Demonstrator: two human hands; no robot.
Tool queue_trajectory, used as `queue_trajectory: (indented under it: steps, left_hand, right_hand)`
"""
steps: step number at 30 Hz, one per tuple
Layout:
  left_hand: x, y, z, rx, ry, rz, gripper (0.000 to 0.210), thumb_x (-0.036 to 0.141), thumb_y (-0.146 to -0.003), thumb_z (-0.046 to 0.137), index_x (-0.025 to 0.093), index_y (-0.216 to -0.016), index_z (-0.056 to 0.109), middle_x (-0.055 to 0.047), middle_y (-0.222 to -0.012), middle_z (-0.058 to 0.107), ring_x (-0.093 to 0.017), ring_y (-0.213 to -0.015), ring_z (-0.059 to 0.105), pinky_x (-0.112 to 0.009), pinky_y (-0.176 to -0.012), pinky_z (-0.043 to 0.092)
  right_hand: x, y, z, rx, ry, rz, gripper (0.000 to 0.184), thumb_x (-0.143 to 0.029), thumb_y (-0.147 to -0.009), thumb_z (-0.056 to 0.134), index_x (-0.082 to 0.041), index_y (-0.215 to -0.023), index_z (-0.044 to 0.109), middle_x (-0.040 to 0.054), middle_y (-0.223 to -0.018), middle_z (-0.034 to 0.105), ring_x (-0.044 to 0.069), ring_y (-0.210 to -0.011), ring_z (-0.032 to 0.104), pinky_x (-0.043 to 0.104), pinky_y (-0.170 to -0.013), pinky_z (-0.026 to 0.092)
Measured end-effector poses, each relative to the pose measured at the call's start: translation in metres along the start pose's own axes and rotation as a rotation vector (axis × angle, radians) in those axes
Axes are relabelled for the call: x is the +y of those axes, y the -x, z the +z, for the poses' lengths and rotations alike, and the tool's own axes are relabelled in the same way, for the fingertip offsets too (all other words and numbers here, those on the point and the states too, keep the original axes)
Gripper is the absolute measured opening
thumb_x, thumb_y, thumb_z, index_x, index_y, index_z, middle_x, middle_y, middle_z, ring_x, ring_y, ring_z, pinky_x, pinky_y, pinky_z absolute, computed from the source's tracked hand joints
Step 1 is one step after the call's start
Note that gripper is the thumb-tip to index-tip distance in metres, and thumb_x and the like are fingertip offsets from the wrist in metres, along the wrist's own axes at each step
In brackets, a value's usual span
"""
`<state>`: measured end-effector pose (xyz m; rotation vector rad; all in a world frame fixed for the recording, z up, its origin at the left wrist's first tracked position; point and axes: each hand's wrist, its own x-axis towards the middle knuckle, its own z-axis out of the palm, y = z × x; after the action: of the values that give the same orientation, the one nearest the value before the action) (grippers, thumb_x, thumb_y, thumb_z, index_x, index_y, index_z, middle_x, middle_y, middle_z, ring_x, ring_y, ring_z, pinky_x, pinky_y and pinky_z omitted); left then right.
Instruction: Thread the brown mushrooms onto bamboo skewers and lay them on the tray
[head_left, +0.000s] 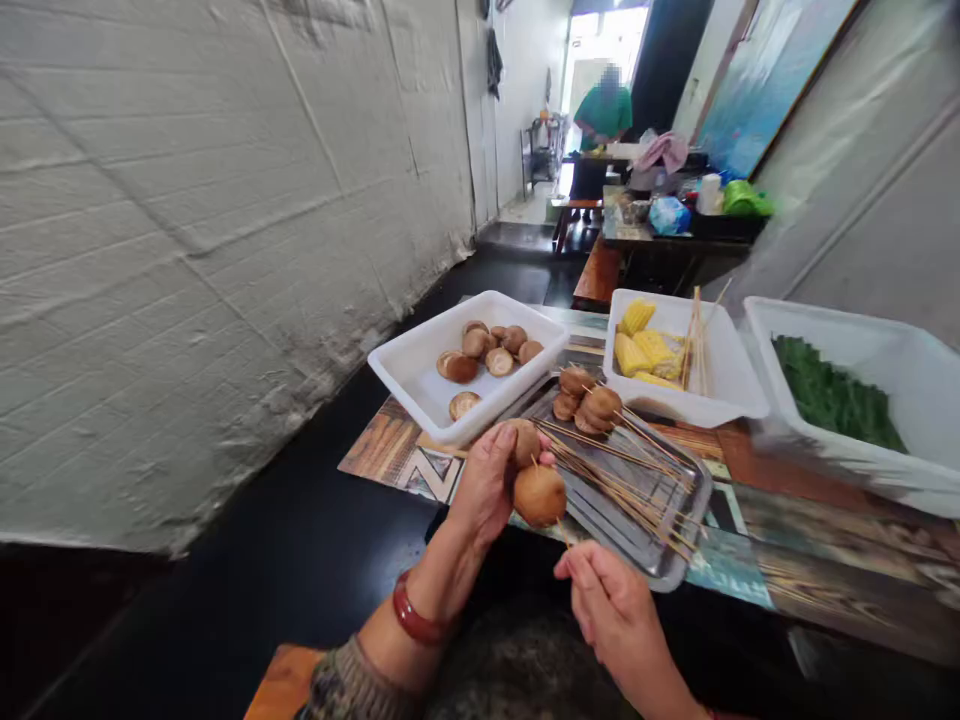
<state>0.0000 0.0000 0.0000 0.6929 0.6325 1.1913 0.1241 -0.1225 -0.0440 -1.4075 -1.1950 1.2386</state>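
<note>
My left hand (486,480) is closed around a brown mushroom cap (524,443). A second mushroom cap (540,495) sits just below it, threaded on a thin wooden skewer (562,533). Low on that skewer, my right hand (611,600) pinches the stick between thumb and fingers. Behind both hands lies a metal tray (679,570) with many loose skewers (622,490) and some skewered mushrooms (589,400) at its far end. To the left of the tray, a white tub (397,365) holds several loose mushrooms (487,350).
A white bin (735,395) at the back holds corn pieces (649,345) and upright sticks. Farther right, another bin (930,370) contains green leaves (832,390). A pale wall (225,250) runs along the left. A person in green (606,112) stands at a far table.
</note>
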Motion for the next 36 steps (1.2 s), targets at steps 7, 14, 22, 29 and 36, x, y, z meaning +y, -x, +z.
queue_trajectory:
  steps: [7,14,22,29,36]
  left_hand:
    - [0.004,0.001,-0.002,-0.001,-0.013,-0.012,0.033,0.044,-0.079,0.074,0.012,-0.088,0.067,-0.006,-0.084,0.069,-0.015,-0.069,0.065,-0.027,-0.065,0.055]
    - [0.004,0.0,-0.001,0.001,-0.02,-0.012,0.033,0.043,-0.08,0.073,0.012,-0.088,0.067,-0.006,-0.085,0.069,-0.015,-0.069,0.065,-0.026,-0.065,0.055]
    - [0.003,0.0,-0.002,0.016,-0.019,-0.034,0.033,0.044,-0.077,0.075,0.013,-0.087,0.067,-0.006,-0.084,0.07,-0.016,-0.07,0.065,-0.026,-0.065,0.055]
    - [0.004,0.0,-0.002,0.022,-0.022,-0.03,0.034,0.044,-0.078,0.075,0.012,-0.085,0.067,-0.007,-0.084,0.07,-0.016,-0.071,0.065,-0.026,-0.064,0.055]
    - [0.005,0.0,-0.003,0.018,-0.027,-0.029,0.032,0.043,-0.079,0.074,0.013,-0.088,0.067,-0.007,-0.085,0.071,-0.016,-0.071,0.066,-0.026,-0.065,0.055]
  right_hand:
    - [-0.007,-0.001,0.001,0.006,0.002,-0.007,0.054,-0.066,-0.093,0.041,-0.018,-0.075,0.058,-0.0097,-0.04,0.035,0.007,-0.034,0.03,0.02,-0.036,0.022]
    - [-0.002,-0.003,0.002,0.019,-0.025,-0.02,0.05,-0.061,-0.095,0.043,-0.017,-0.077,0.059,-0.0094,-0.042,0.035,0.007,-0.035,0.031,0.019,-0.036,0.022]
    - [-0.003,-0.005,0.002,0.016,-0.035,-0.029,0.048,-0.058,-0.097,0.043,-0.017,-0.077,0.059,-0.0098,-0.042,0.036,0.006,-0.035,0.03,0.019,-0.036,0.022]
    - [-0.009,-0.009,0.003,0.01,-0.027,-0.03,0.049,-0.06,-0.096,0.043,-0.018,-0.076,0.058,-0.0098,-0.041,0.036,0.007,-0.035,0.031,0.019,-0.036,0.023]
    - [-0.012,-0.01,0.004,0.005,-0.018,-0.024,0.049,-0.06,-0.096,0.042,-0.018,-0.077,0.057,-0.0098,-0.041,0.037,0.006,-0.034,0.03,0.019,-0.035,0.022]
